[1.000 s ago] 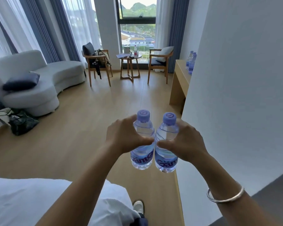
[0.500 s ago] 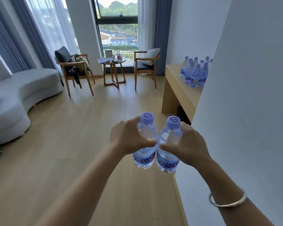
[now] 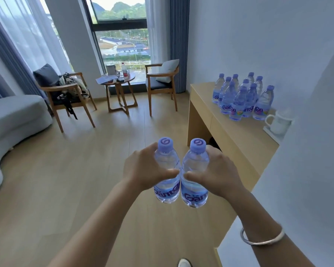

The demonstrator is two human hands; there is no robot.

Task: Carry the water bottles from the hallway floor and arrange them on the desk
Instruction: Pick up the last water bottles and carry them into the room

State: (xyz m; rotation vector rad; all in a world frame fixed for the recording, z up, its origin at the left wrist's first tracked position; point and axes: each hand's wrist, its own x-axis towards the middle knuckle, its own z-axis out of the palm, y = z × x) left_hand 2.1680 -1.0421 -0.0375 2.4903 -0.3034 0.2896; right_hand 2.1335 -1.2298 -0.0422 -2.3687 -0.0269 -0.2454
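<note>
Beside the desk (image 3: 216, 124) edge, both hands carry upright bottles.

Light wooden tabletop (image 3: 237, 130) along the right wall; cluster of upright water bottles (image 3: 241, 99) with purple caps standing close together at its far end; white mug (image 3: 278, 122) on a white tray (image 3: 272, 134) just beside them, nearer.

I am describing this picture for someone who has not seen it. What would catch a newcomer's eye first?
First, the two water bottles held upright side by side in mid-frame: the left hand grips the left bottle and the right hand grips the right bottle. Next, the cluster of bottles standing on the wooden desk at the right wall, with a white mug beside it.
</note>
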